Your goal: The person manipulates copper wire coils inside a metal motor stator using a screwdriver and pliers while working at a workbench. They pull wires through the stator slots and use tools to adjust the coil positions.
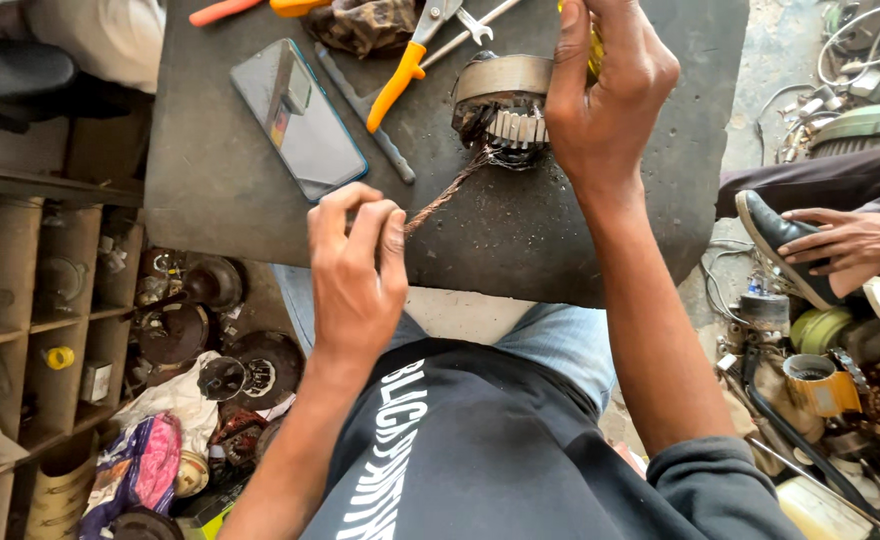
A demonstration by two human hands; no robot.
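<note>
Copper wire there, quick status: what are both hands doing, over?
Left hand pinching copper wire bundle, pulled taut. Right hand gripping motor core on dark board. Yellow-handled pliers and phone lie beside, not obstructing.

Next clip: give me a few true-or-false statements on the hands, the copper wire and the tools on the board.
1. The left hand pinches a twisted copper wire. True.
2. The right hand rests on the phone. False: it grips the motor part; the phone lies untouched.
3. The wire runs from the motor part to the left hand's fingers. True.
4. The pliers have blue handles. False: they are orange.
5. Another person's hand rests on a shoe. True.
</note>
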